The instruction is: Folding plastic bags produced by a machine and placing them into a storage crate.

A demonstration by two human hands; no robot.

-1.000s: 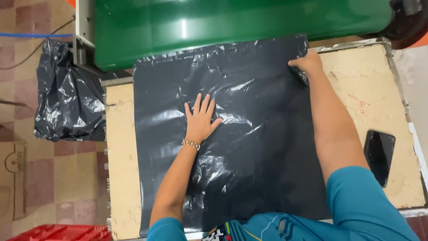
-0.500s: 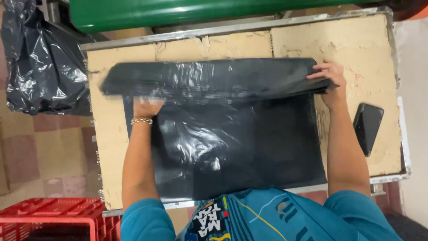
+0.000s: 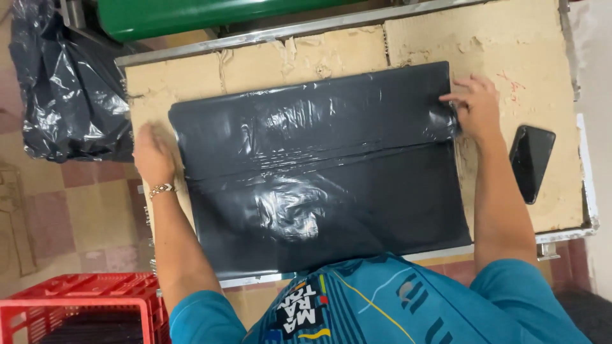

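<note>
Work in hand: you are folding a black plastic bag [image 3: 319, 172] flat on the cardboard-topped counter [image 3: 421, 38].
Bag position: it lies across the middle of the counter, its near edge by your body, its far edge well short of the green bin [image 3: 191, 14].
Done so far: one fold looks made; an upper layer lies doubled over, its edge showing as a crease across the middle.
Left hand [image 3: 153, 153]: flat on the counter at the bag's left edge, grip loose, fingers spread, clamped on nothing.
Right hand [image 3: 475, 108]: fingers apart, pressing the bag's upper right corner.
Left to do: by my reading, further folds; the bag is still wide.
Nearby: a dark phone [image 3: 531, 162] right of your wrist; a bundle of black bags [image 3: 64, 83] and a red crate [image 3: 83, 312] off the counter's left.
</note>
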